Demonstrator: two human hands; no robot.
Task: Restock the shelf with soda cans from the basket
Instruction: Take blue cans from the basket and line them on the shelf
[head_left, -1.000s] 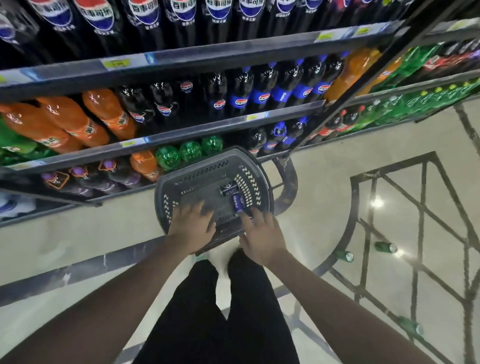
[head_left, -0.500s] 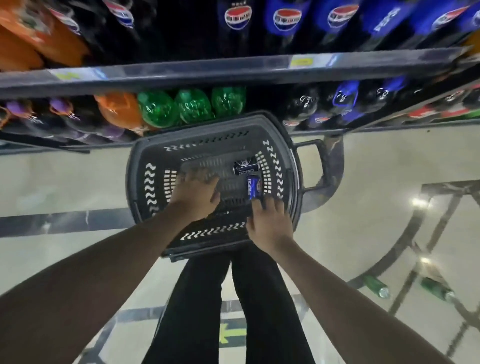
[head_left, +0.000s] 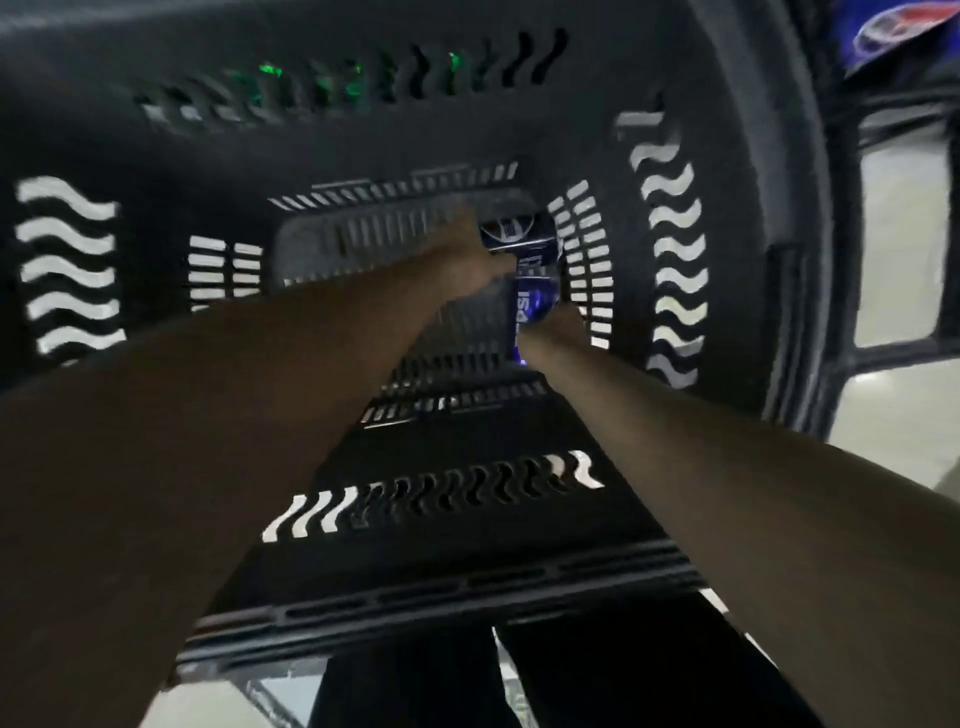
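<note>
I look straight down into the dark grey plastic basket; its slotted walls fill the view. Two soda cans lie at its bottom right. My left hand reaches deep in, and its fingers close over the left end of the dark Pepsi can lying crosswise. My right hand wraps the near end of the blue Pepsi can, which points away from me. The picture is blurred by motion. The shelf is almost out of sight.
Green bottles glint through the basket's far slots. A blue Pepsi bottle label shows at the top right. The basket handle juts to the right over the pale floor. My dark trouser legs stand below the near rim.
The camera has dropped close into the basket. Both hands went from the rim down to the bottom, the left onto the dark can, the right onto the blue can.
</note>
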